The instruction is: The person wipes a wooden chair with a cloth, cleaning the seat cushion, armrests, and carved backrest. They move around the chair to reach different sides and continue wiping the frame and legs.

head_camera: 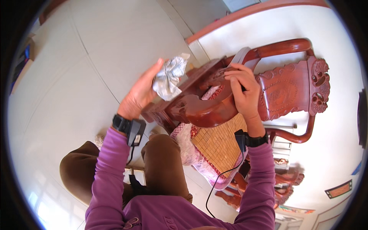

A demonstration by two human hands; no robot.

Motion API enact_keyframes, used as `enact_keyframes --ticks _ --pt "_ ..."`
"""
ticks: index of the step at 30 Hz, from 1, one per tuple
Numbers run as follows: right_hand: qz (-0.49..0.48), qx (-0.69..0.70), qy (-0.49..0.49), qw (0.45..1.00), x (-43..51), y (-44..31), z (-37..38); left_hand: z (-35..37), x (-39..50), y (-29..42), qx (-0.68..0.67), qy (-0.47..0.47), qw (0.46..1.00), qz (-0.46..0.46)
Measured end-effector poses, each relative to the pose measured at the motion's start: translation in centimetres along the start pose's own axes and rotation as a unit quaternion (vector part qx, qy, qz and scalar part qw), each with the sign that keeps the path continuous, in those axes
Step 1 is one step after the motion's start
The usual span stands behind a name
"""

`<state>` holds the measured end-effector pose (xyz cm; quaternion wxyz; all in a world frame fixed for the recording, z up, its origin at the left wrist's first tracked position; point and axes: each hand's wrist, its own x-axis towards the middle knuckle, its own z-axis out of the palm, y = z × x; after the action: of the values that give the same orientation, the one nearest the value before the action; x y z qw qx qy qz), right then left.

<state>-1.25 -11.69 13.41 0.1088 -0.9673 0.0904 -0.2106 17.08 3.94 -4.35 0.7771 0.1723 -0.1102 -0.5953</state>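
A crumpled grey-white patterned cloth (169,77) is held in my left hand (141,89), raised over the near side of a carved reddish-brown wooden armchair (279,89). My right hand (245,89) has its fingers curled at the curved wooden armrest (212,113). Whether those fingers grip the wood or only rest against it is not plain. Just beyond this hand, a smooth grey piece (243,56) shows along the armrest. On the seat lies a woven bamboo mat (218,141) over a pink floral cushion (184,146).
Each wrist wears a black strapped device, the left one (136,132) and the right one (250,140), with cables trailing. More carved wooden furniture (287,184) stands beyond the chair. Pale floor tiles (66,95) spread leftward, with a box (24,63) at the far left.
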Motion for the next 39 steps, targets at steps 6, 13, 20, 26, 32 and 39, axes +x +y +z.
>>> enact_keyframes --ticks 6,13,20,26,32,39 --pt "-0.039 -0.093 0.132 0.986 -0.9 -1.0 0.6 5.5 -8.9 0.8 0.077 -0.021 0.992 0.1" --pt "0.157 0.36 0.133 0.91 -6.5 -12.9 5.5 10.2 -15.8 0.5 0.08 0.026 0.995 0.052" --pt "0.26 0.625 0.037 0.735 -8.2 -17.4 6.4 13.2 -19.8 -0.6 0.204 0.079 0.972 0.089" --pt "0.235 0.601 0.051 0.762 -11.0 -17.7 6.7 14.0 -21.5 -1.0 0.217 0.116 0.967 0.073" --pt "0.18 0.356 0.094 0.912 -18.0 -11.8 8.7 10.4 -20.0 1.9 0.154 0.197 0.959 0.135" --pt "0.225 -0.089 0.065 0.968 -30.0 -1.4 7.1 3.4 -18.6 9.5 0.176 0.282 0.928 0.169"
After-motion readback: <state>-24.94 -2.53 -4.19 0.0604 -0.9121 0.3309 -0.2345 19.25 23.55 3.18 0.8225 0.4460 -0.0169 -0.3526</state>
